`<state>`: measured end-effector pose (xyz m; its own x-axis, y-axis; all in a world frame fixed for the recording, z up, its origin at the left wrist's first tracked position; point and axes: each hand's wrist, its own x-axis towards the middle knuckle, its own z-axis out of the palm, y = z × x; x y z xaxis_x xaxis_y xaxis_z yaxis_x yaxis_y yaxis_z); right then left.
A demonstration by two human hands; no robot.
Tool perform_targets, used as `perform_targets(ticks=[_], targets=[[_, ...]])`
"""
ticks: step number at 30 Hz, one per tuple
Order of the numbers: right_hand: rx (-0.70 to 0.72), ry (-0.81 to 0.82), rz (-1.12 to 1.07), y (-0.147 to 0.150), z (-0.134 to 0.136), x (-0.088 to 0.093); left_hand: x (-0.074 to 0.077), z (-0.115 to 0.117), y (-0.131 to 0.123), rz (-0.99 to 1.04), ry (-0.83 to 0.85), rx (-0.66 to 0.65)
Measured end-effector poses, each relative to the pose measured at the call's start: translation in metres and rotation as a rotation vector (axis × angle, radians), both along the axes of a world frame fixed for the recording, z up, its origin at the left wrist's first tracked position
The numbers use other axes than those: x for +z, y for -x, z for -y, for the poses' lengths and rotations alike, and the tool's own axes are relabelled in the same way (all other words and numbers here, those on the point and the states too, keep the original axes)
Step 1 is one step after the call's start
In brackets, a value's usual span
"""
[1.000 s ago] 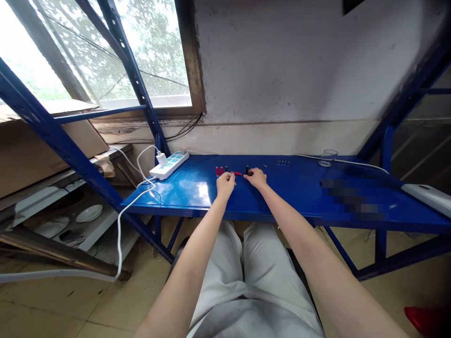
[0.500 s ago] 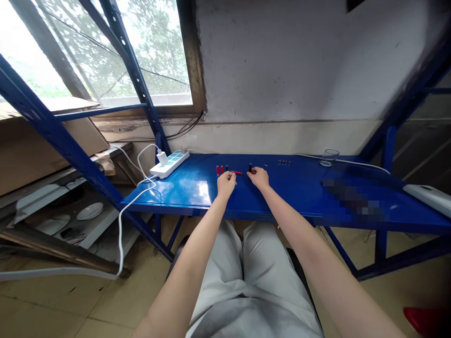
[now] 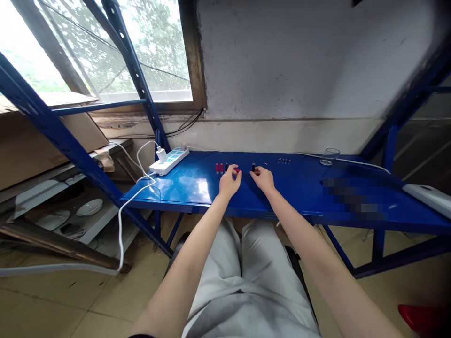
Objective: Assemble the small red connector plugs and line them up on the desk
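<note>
On the blue shelf top (image 3: 183, 188), both my hands rest near its middle. My left hand (image 3: 229, 181) is curled, its fingertips pinched on a small red piece (image 3: 237, 170). Just left of it stand two small red pieces (image 3: 219, 167) and a black one (image 3: 226, 166) in a row. My right hand (image 3: 263, 178) is closed at the fingertips beside a small black piece (image 3: 253, 167) standing upright; whether it grips that piece I cannot tell.
A white power strip (image 3: 168, 160) with a plugged charger and white cable lies at the shelf's left rear. Several tiny dark parts (image 3: 283, 161) and a glass (image 3: 329, 156) stand further right. A white device (image 3: 426, 193) lies at the right. Blue rack posts flank the shelf.
Both hands have shifted slightly right along the shelf. My left hand has moved over the red piece that lay between the hands.
</note>
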<state>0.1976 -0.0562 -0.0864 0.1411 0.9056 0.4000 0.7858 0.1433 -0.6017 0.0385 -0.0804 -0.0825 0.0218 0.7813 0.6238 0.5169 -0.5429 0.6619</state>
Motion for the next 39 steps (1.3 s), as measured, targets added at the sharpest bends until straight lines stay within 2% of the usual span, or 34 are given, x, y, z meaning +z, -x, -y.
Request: perform_targets(ticks=[8,13,17,21,25,29,34,39], targets=[[0.125,-0.250,0.361,0.009,0.016,0.006,0.001,0.004,-0.004,-0.090,-0.080,-0.038],[0.152,-0.341,0.435,0.013,0.022,0.010,-0.003,-0.001,-0.002,-0.077,-0.105,-0.047],[0.153,-0.386,0.383,0.013,0.022,0.010,-0.006,-0.006,0.000,0.029,-0.038,-0.063],[0.210,-0.413,0.264,0.012,0.021,0.008,-0.009,-0.011,0.001,0.230,0.165,-0.192],[0.238,-0.395,0.095,0.008,0.021,0.008,-0.008,-0.013,0.001,0.339,0.224,-0.288],[0.198,-0.328,-0.039,0.004,0.023,0.008,-0.005,-0.009,0.000,0.339,0.238,-0.300],[0.138,-0.185,-0.025,0.005,0.025,0.008,-0.003,-0.006,0.001,0.282,0.256,-0.303],[0.149,-0.191,-0.023,0.006,0.023,0.007,-0.004,-0.007,0.001,0.274,0.255,-0.311]])
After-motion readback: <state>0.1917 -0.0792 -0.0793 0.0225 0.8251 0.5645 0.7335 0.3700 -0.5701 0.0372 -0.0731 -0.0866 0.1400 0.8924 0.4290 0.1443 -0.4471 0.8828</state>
